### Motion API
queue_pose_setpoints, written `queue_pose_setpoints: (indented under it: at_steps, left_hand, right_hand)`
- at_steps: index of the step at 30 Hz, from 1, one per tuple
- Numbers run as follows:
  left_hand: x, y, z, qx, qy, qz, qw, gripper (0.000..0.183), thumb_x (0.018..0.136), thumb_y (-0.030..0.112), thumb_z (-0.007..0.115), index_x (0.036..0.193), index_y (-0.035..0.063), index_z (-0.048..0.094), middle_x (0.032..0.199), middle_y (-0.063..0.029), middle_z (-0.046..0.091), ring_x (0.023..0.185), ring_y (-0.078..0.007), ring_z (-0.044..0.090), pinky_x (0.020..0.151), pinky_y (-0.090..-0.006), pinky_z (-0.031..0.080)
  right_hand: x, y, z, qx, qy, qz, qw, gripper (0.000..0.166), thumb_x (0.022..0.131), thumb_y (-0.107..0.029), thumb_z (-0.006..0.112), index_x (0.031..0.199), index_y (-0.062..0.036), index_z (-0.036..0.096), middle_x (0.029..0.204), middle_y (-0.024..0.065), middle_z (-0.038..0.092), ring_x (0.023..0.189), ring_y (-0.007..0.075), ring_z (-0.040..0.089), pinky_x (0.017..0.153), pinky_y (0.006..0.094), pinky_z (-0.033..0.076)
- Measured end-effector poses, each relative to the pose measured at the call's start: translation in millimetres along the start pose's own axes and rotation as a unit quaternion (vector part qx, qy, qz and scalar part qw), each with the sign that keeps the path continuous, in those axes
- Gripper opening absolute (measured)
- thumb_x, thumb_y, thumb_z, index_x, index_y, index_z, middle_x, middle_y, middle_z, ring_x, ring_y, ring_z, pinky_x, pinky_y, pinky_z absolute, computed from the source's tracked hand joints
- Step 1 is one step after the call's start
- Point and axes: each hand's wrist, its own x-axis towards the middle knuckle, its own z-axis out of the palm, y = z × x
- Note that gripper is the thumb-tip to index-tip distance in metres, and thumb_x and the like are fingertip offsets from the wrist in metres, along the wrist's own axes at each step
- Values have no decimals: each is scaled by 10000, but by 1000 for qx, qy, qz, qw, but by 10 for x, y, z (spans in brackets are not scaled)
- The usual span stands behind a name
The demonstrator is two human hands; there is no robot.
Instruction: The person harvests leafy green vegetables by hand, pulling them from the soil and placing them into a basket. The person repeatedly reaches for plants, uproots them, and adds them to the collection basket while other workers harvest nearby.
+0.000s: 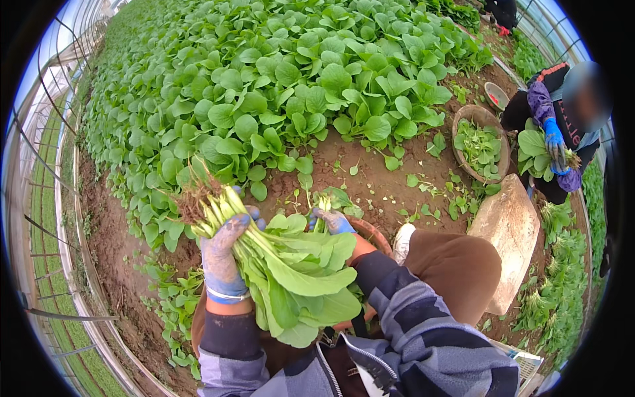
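My left hand [225,258], in a muddy blue glove with a white band at the wrist, grips a bunch of leafy greens [292,273] by the pale stems. Their soil-caked roots [201,198] point up and to the left, while the broad leaves spread across my lap. My right hand [333,221], gloved too, holds a small clump of stems and leaves [325,204] over a round reddish-brown basin [369,233]. The bunch hides much of the basin.
A dense bed of greens [278,89] grows ahead. At right, a co-worker [550,114] holds a bunch beside a basin of leaves [478,144]. A pale sack [511,243] lies near my knee, with piled greens [555,288] beyond. Greenhouse hoops [54,149] border the left.
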Motion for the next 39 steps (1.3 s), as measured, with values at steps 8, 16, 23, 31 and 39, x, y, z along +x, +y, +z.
queue_pose_setpoints:
  at_steps: [8, 16, 23, 31, 39]
  left_hand:
    - [-82, -421, -289, 45, -140, -66, 987, 585, 711, 84, 679, 1236, -35, 450, 977, -179, 628, 763, -255, 632, 635, -335, 542]
    - [-296, -641, -419, 68, -159, -91, 981, 448, 718, -30, 664, 1146, -34, 531, 946, -137, 648, 785, -225, 653, 706, -351, 558]
    - [-316, -721, -257, 58, -275, -81, 956, 499, 681, 6, 702, 1155, 13, 546, 981, -67, 640, 833, -176, 627, 753, -311, 514]
    - [-548, -489, -268, 94, -336, -36, 937, 451, 694, 40, 722, 1117, 11, 568, 984, -76, 645, 828, -173, 631, 724, -313, 526]
    - [-533, -471, -373, 176, -322, 7, 930, 543, 660, 31, 754, 1157, 8, 537, 1051, -81, 633, 923, -177, 613, 832, -322, 497]
  right_hand:
    - [400, 166, -913, -3, -124, -18, 992, 267, 893, -172, 535, 1066, 26, 584, 1014, 136, 648, 897, 258, 642, 780, 360, 527]
    - [-511, -442, 613, -146, -119, -201, 961, 298, 888, -172, 592, 1108, 27, 564, 982, 87, 640, 928, 175, 596, 850, 306, 467]
    - [-1344, -317, 1160, 26, -90, -302, 949, 343, 893, -105, 550, 1218, -6, 511, 1127, 82, 593, 1010, 173, 566, 892, 314, 450]
    - [-1997, -818, 1210, 43, -188, -223, 956, 342, 863, -329, 635, 1031, -35, 594, 933, 84, 632, 870, 195, 611, 780, 325, 510]
    - [-1829, -1351, 1001, 141, -279, -308, 898, 326, 959, -294, 457, 693, -117, 391, 640, 18, 377, 661, 227, 462, 796, 437, 434]
